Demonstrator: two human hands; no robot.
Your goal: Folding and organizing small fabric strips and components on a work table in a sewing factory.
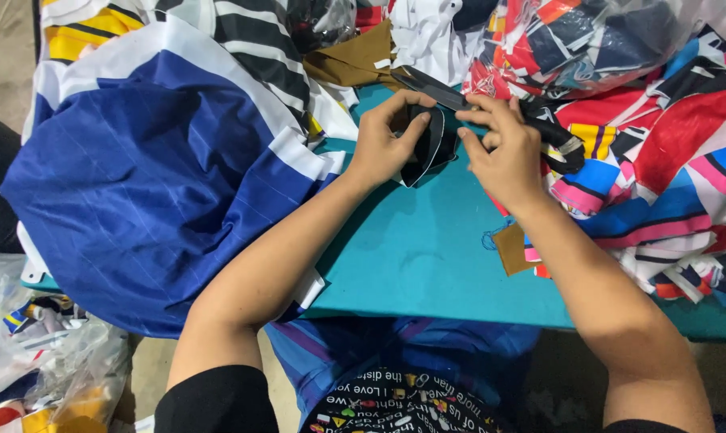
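My left hand (385, 141) pinches a small black fabric piece (427, 146) with a white edge, held just above the teal table (411, 248). My right hand (503, 148) is closed around big black scissors (491, 112) — blades pointing left, touching the piece. Blue cloth (154, 192) lies left.

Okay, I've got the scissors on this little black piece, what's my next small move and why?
Probably close the scissors a short way along the curved white edge of the black fabric piece, turning it slightly with the left hand. That hand pinches the piece just above the teal table, while the right hand holds the scissors at its upper edge.
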